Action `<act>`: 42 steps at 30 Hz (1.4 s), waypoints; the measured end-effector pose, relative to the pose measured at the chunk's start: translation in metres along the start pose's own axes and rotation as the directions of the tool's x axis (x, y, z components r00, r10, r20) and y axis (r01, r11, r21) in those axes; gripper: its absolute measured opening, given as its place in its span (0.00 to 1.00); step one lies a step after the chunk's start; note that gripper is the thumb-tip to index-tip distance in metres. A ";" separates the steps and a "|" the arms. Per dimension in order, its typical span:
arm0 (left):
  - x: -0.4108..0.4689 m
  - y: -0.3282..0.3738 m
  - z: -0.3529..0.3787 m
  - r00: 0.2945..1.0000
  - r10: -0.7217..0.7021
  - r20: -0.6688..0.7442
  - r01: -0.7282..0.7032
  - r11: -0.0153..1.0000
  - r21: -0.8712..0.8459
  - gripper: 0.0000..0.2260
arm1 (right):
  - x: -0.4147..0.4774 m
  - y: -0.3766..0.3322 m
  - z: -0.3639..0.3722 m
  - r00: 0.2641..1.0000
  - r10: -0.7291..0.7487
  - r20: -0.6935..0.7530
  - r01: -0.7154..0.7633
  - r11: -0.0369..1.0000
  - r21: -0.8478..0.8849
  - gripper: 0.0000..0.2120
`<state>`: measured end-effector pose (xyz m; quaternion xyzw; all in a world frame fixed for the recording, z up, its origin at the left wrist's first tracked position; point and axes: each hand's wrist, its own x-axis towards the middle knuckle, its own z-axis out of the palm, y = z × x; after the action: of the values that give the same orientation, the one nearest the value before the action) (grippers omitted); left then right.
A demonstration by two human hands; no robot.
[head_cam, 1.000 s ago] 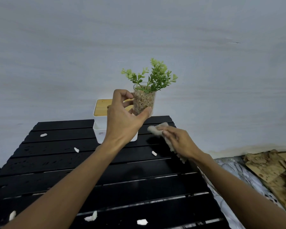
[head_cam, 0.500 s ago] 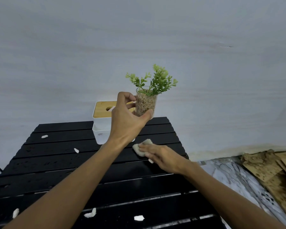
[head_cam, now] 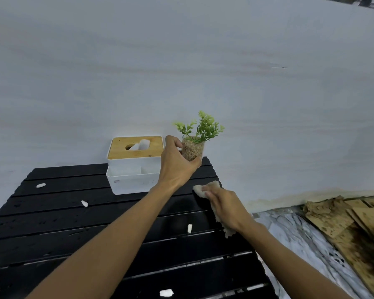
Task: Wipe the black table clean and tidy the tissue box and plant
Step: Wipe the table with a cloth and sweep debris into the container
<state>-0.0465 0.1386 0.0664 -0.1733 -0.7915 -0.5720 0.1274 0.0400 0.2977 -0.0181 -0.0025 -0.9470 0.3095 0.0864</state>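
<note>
While my left hand (head_cam: 175, 168) is curling its fingers (head_cam: 175, 140) round the plant (head_cam: 192, 150), lifted just right of the tissue box (head_cam: 132, 180), my right hand (head_cam: 224, 205) is pressing a cloth (head_cam: 198, 190) onto the table (head_cam: 73, 223) with flat fingers.

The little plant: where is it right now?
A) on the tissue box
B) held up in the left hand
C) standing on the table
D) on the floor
B: the left hand grips the plant by its glass pot, up off the black table.
</note>
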 end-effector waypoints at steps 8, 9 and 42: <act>0.011 -0.048 0.052 0.997 -0.075 0.014 0.074 0.996 0.052 0.24 | -0.011 0.005 0.010 0.999 -0.039 -0.019 0.038 0.998 -0.058 0.15; 0.011 -0.054 0.055 0.996 -0.092 0.014 0.091 0.994 0.055 0.24 | -0.011 0.006 0.011 0.999 -0.043 -0.018 0.042 0.998 -0.055 0.15; -0.063 -0.108 -0.143 0.981 0.190 -0.051 -0.132 0.830 0.543 0.14 | -0.015 -0.007 0.024 0.991 0.090 -0.098 -0.095 0.994 -0.047 0.16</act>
<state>-0.0337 -0.0360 -0.0067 -0.1672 -0.8947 -0.3232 0.2591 0.0514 0.2768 -0.0352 -0.0633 -0.9483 0.2880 0.1170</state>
